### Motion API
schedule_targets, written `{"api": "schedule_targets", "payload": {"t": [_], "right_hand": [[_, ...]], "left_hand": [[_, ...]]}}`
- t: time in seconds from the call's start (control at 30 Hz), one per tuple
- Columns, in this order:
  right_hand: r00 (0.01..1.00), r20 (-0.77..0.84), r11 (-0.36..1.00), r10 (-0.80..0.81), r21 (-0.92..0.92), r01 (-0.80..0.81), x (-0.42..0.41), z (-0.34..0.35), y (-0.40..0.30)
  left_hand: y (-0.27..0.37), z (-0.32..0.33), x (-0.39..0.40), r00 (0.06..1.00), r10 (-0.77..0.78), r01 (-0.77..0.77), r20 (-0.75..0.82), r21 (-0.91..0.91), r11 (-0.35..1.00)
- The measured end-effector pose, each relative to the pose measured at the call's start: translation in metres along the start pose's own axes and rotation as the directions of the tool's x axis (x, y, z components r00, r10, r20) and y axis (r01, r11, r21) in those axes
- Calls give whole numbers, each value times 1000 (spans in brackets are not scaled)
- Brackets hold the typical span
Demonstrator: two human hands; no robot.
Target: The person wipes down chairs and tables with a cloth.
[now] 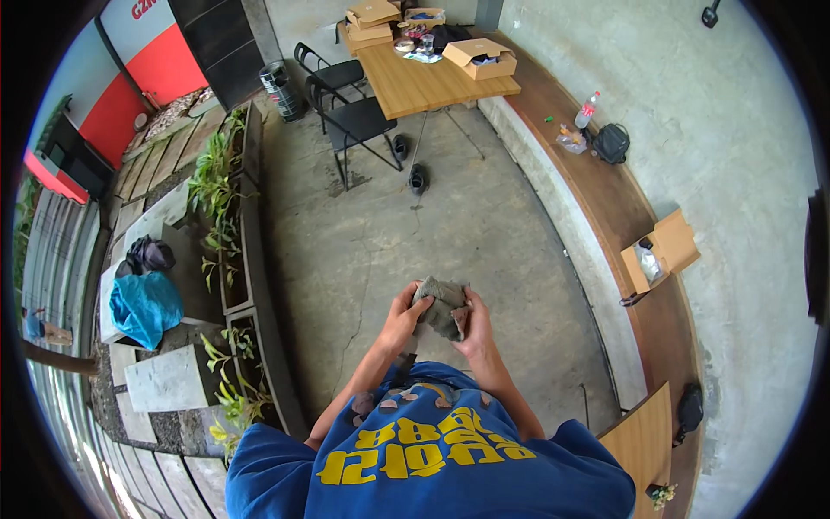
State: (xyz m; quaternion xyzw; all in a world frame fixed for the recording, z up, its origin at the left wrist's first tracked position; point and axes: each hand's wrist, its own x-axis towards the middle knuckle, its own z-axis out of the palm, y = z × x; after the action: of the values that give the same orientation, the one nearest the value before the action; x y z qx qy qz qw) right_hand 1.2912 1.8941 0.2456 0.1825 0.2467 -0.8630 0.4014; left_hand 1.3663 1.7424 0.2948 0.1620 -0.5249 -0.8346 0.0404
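A crumpled grey-green cloth (442, 306) with a small pinkish patch is held in front of my body, above the concrete floor. My left hand (405, 316) grips its left side, the thumb lying over the cloth. On the right side, my right hand (476, 324) holds the cloth between thumb and fingers. Parts of the fingers of both hands are hidden behind it. Below the hands is the blue T-shirt (415, 480) with yellow print that I wear.
Ahead stand a wooden table (428, 84) with cardboard boxes and two black folding chairs (356, 120). Black shoes (418, 180) lie on the floor. Concrete planters (259, 311) line the left; a long bench (603, 194) along the right wall bears an open cardboard box (639, 276).
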Motion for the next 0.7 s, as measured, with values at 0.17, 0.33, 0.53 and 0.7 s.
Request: {"api": "schedule_targets", "payload": {"t": [0.17,0.33,0.53,0.7], "right_hand": [[999,39,989,35,-147,-29,68,35,-17],[998,33,992,50,-114,-46,132,86,-37],[994,69,995,85,-56,-82,192,138,-45],[999,38,984,37,-173,-30,233,146,-39]], "left_hand": [[40,-23,73,995,-4,2,98,15,1000],[70,-60,141,998,22,-25,57,54,998],[95,-109,200,997,43,-44,-71,-24,999],[119,-131,222,974,40,-66,-225,-110,992]]}}
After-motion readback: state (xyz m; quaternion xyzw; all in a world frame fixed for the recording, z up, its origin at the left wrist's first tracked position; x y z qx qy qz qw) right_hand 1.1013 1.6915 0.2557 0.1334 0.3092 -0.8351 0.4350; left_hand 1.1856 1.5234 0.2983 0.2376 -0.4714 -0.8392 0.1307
